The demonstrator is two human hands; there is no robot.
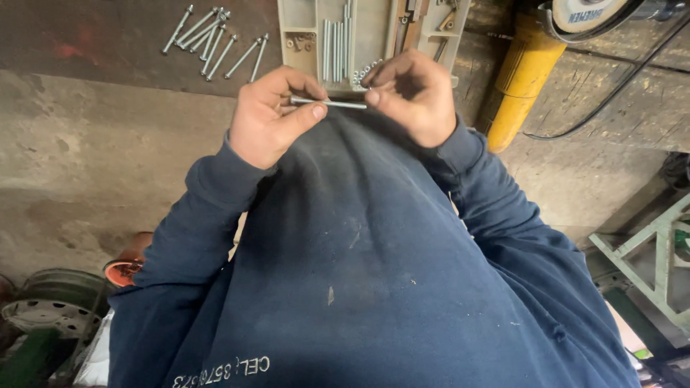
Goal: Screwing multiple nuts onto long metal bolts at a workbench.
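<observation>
My left hand [267, 118] and my right hand [411, 93] hold one long silver bolt [329, 103] level between them, just above my dark blue sweatshirt [359, 259]. The left thumb and fingers pinch its left end. The right fingertips close around its right end and hide what is there. Right behind the hands lies a beige compartment tray [374, 43] with several long bolts [335, 47] and small nuts in it.
Several loose long bolts [212, 37] lie on the dark bench at the upper left. A yellow cylinder [521, 79], a grinder disc [583, 11] and a black cable [611, 97] are at the upper right. A green metal frame [658, 262] stands at the right; metal wheels [50, 305] lie at the lower left.
</observation>
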